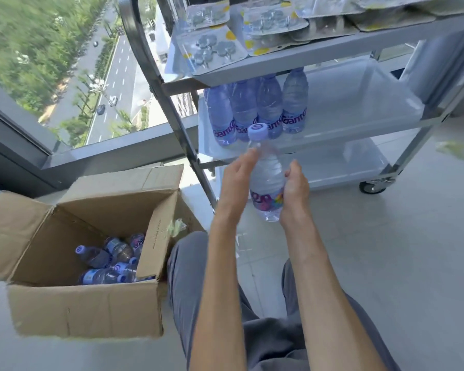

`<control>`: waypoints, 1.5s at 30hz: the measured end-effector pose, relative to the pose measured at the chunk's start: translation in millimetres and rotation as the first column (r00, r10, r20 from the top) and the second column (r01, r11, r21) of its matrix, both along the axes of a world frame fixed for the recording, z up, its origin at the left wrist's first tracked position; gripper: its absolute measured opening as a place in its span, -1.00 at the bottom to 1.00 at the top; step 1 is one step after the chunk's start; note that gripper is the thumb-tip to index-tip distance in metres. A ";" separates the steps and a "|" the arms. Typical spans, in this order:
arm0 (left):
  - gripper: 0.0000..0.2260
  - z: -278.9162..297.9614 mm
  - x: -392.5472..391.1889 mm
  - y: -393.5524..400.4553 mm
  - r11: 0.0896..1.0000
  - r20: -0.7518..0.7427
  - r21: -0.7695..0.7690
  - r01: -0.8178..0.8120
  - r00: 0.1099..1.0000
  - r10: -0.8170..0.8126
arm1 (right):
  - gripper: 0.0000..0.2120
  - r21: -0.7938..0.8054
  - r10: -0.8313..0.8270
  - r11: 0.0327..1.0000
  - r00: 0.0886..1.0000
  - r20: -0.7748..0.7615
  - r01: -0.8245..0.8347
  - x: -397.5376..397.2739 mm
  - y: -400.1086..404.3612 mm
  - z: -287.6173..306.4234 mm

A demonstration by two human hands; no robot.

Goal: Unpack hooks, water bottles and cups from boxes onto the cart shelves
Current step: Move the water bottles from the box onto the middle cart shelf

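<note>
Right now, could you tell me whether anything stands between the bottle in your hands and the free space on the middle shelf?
Nothing visible does. The bottle is held between both hands in front of the middle shelf, whose right part lies bare. The standing bottles fill only its left end.

Both hands hold one water bottle (pixel 267 180) upright between them, the left hand (pixel 237 180) along its side, the right hand (pixel 295 188) curled round its label. Four bottles (pixel 255 111) stand at the left edge of the cart's middle shelf (pixel 359 108); hook packs (pixel 212 46) lie on the top shelf (pixel 332 46). An open cardboard box (pixel 78 303) on the floor (pixel 399 250) holds more bottles (pixel 107 261).
</note>
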State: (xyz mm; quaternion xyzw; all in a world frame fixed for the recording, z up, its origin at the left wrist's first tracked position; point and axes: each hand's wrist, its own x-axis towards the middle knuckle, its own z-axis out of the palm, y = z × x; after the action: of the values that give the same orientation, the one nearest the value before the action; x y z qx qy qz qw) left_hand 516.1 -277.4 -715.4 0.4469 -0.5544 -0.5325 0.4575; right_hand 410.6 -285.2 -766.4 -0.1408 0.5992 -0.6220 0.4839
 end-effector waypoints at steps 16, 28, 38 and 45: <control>-0.66 8.9 -15.6 -20.9 0.923 -0.209 0.316 -0.220 0.933 0.293 | -0.24 -0.119 0.149 0.974 0.940 -0.307 -0.193 -25.2 -1.4 14.3; -0.75 -52.3 -56.9 2.0 0.942 -0.082 0.319 -0.103 0.987 0.136 | -0.68 -0.137 0.124 0.977 0.955 -0.269 -0.165 -61.1 -15.8 -8.3; -0.64 -77.2 -53.8 -44.7 0.943 0.242 0.190 -0.273 0.944 0.224 | -0.46 0.031 0.114 0.992 0.752 -0.649 -0.124 -89.8 -61.4 -8.6; 0.01 -60.8 -52.6 -153.7 0.767 0.421 0.004 -0.642 0.697 0.581 | -0.41 -0.133 -0.130 0.989 0.760 -0.636 0.058 -87.5 -118.9 -8.3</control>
State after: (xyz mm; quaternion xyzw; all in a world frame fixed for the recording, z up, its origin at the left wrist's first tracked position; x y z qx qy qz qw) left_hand 463.5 -431.1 -776.2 0.7369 -0.4122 -0.2883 0.4516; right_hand 323.1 -404.1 -774.6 -0.3405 0.7012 -0.5903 0.2095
